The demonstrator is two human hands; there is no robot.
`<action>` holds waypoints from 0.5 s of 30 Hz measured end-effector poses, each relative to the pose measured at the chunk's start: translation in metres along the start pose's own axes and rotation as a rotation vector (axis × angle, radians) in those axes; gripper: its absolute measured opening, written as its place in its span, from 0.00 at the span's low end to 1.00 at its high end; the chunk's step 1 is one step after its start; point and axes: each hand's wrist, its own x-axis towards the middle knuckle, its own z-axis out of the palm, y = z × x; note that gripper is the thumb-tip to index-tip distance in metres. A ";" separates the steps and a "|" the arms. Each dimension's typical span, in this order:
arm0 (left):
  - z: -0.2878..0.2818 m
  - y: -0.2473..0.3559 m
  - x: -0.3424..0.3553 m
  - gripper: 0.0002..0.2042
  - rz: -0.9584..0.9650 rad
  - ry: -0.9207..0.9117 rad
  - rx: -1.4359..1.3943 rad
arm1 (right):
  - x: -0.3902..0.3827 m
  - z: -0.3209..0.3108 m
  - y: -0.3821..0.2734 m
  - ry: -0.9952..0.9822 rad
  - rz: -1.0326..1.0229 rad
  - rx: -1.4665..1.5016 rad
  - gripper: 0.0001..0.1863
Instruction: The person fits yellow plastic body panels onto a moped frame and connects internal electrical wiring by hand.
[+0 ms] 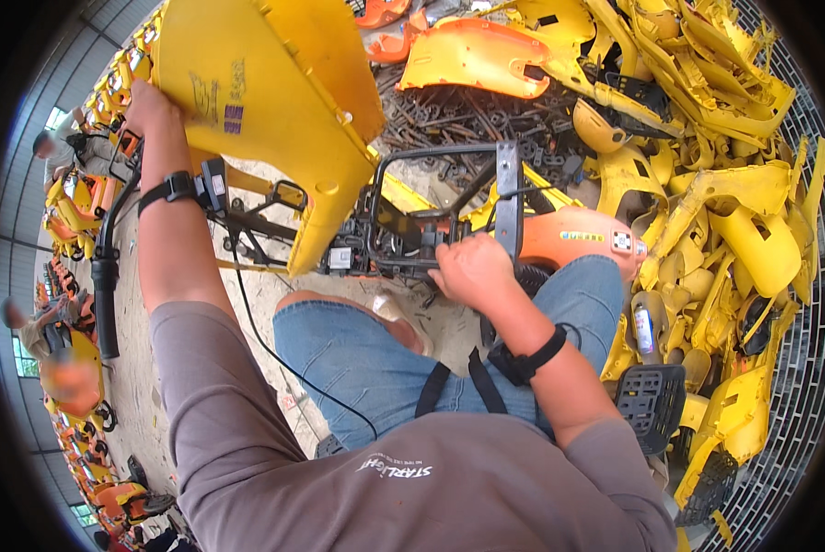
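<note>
A large yellow plastic body panel [274,101] rises at the upper left over the front of a stripped scooter frame. At the panel's left edge is my left hand [152,109], closed on it with the fingertips partly hidden. Beside that forearm runs the handlebar, with its black grip [105,304] pointing down and a lever near my wrist. My right hand [477,270] is closed at the black metal tube frame [431,153] in the middle, seemingly gripping its near bar. Behind it shows an orange rear fender [569,235] over a dark wheel.
Yellow plastic shells [744,221] lie heaped along the right, beside a brick wall [808,368]. A spray can [644,329] stands among them. Dark metal parts [495,124] and an orange panel [472,57] lie ahead. A black cable [265,336] crosses my leg. Other people and scooters are far left.
</note>
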 end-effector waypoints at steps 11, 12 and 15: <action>0.043 -0.026 -0.077 0.23 -0.014 0.117 -0.038 | 0.002 0.004 -0.004 0.032 0.020 0.039 0.17; 0.055 -0.025 -0.088 0.24 -0.054 0.135 -0.126 | 0.004 0.004 -0.007 0.045 0.011 0.038 0.17; 0.076 -0.002 -0.107 0.25 -0.208 0.090 -0.537 | 0.005 0.005 -0.011 0.062 0.004 0.015 0.17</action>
